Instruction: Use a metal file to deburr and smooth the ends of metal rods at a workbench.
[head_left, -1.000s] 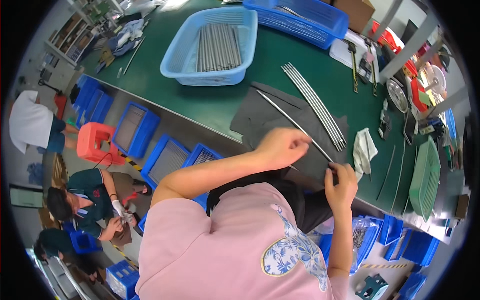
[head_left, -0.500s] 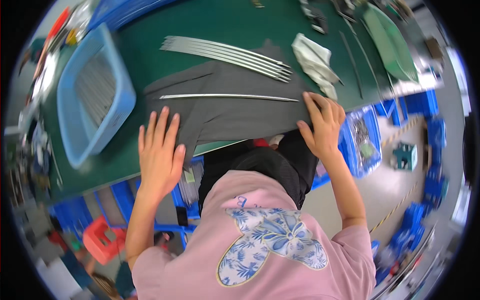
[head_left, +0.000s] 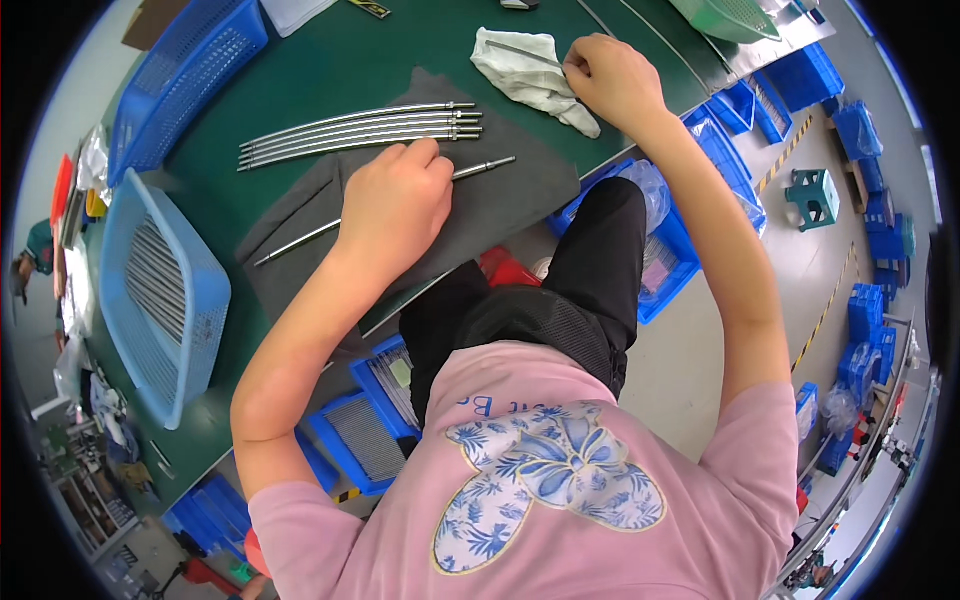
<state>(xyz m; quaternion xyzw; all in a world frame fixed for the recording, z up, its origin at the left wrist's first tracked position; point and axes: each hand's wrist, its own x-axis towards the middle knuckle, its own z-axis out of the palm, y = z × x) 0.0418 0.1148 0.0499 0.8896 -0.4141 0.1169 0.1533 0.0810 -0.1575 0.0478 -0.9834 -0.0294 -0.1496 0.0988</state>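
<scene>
My left hand is closed over a single slim metal rod, which slants across a dark grey cloth; the fingers hide its middle. Just beyond the hand, several similar metal rods lie side by side, threaded or stepped at their right ends. Farther right, my right hand has its fingers pinched at the right end of a thin dark rod. That rod rests on a crumpled white cloth. The fingertips of the right hand are partly hidden.
At left, a light blue basket holds several rods, with a darker blue basket behind it. A green basket stands at the far right of the green table. Blue bins sit below the front edge.
My left hand has gone from lying flat on the grey cloth to gripping the single rod, now tilted. The right hand has moved from the cloth's edge to the thin rod. My view has shifted.
</scene>
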